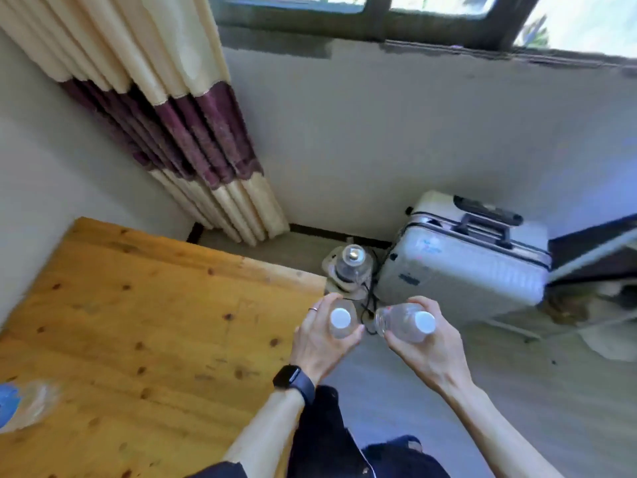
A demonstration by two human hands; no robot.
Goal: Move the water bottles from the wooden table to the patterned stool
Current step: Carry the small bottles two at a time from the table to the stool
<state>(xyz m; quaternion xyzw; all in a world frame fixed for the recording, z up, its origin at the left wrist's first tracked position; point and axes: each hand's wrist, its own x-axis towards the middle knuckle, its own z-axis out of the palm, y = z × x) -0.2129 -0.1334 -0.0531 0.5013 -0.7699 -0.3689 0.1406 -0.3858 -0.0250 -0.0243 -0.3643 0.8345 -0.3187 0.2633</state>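
My left hand (320, 339) grips a clear water bottle with a white cap (340, 319), held upright past the right edge of the wooden table (144, 326). My right hand (427, 350) grips a second clear bottle (401, 324), white-capped and tilted toward the left. Both bottles hang in the air just in front of the patterned stool (336, 288). On that stool stands another clear bottle (351, 262). At the table's near left edge lies a blurred bottle with a blue label (24, 405).
A white suitcase (465, 257) stands right of the stool, against the wall. A black cable (368, 305) trails down beside the stool. A cream and maroon curtain (193, 139) hangs at the back left. Dark furniture (596, 250) fills the far right.
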